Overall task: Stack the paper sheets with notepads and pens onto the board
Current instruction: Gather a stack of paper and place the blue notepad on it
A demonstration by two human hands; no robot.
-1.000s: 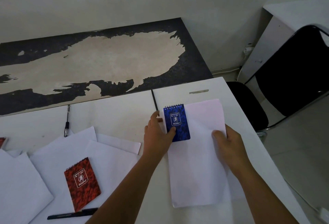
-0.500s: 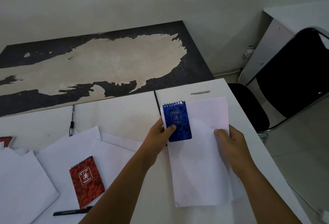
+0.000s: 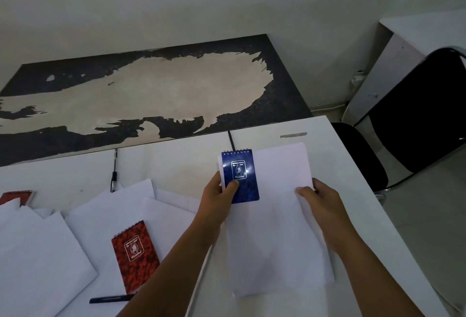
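A sheet of paper (image 3: 274, 228) was held at centre right of the frame, the left hand (image 3: 216, 198) clamped on its left edge with the thumb pressing a blue notepad (image 3: 240, 176) against the sheet, and the right hand (image 3: 320, 203) closed on the right edge. A thin dark pen (image 3: 231, 140) showed just above the notepad; whether it lay on the sheet or on the white table (image 3: 327, 140) behind could not be told. The worn, peeling board (image 3: 141, 95) lay across the upper left and centre of the frame, with nothing seen on it yet. At lower left, loose sheets (image 3: 37, 253), a red notepad (image 3: 135, 256), a black pen (image 3: 112, 298) and another pen (image 3: 114, 173) were left on the table, and a second red pad (image 3: 16, 197) was seen at the left edge. The likely risk was judged to be the notepad sliding off if the limp sheet were tilted or allowed to sag while carried, since it was pinned only by one thumb; the sheet could also crease under the grip. No containers were in view.
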